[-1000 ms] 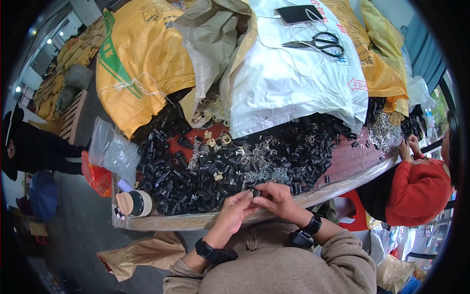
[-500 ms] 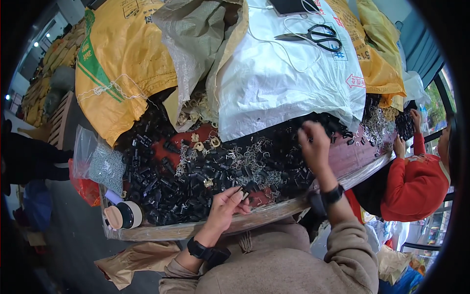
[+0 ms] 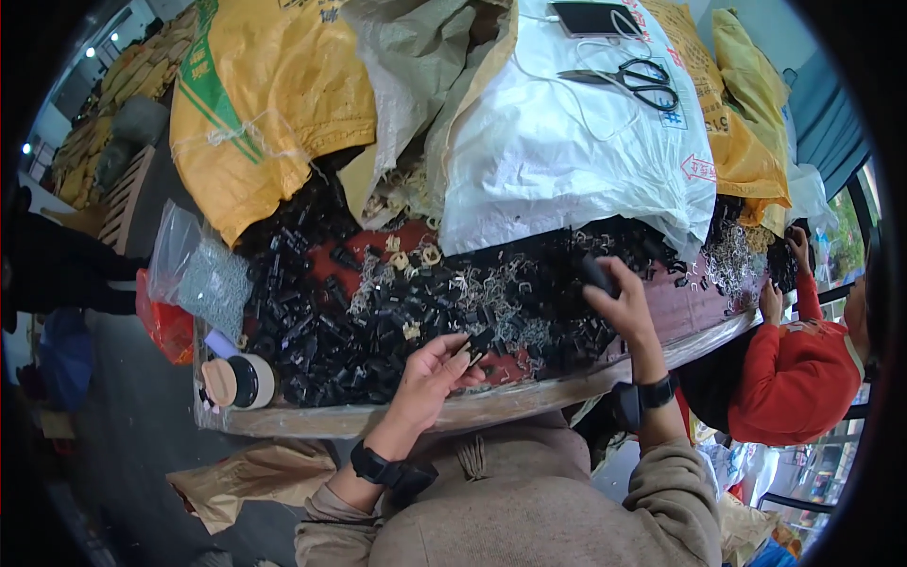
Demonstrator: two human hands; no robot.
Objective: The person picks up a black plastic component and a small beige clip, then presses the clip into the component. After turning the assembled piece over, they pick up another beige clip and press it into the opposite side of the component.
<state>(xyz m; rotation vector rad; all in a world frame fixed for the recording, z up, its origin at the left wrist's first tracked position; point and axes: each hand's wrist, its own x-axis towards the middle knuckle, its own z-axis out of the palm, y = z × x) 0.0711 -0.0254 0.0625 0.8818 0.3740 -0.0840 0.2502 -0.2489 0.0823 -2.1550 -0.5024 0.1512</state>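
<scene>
My left hand (image 3: 430, 386) is closed in a pinch on a small black plastic part (image 3: 480, 346) with a pale strip along it, just above the table's near edge. Over the right part of the heap, my right hand (image 3: 625, 304) grips a short black cylindrical part (image 3: 597, 274) between thumb and fingers. The two parts are apart. Beneath both hands spreads a heap of loose black plastic parts (image 3: 312, 331). Thin silvery bent clips (image 3: 496, 288) and small grey screw-like pieces (image 3: 529, 335) lie among them, beside cream-coloured pieces (image 3: 430, 255).
A white woven sack (image 3: 576, 161) carries black-handled scissors (image 3: 647, 85), a phone (image 3: 595, 19) and a white cable. Yellow sacks (image 3: 274, 104) flank it. A lidded cup (image 3: 253, 382) and a bag of grey pieces (image 3: 215, 283) stand left. A person in red (image 3: 794, 378) works at right.
My right hand, blurred earlier, now shows a black cylindrical part in its fingers, held nearer to me. The left hand keeps its part in nearly the same place. The whole view has shifted slightly.
</scene>
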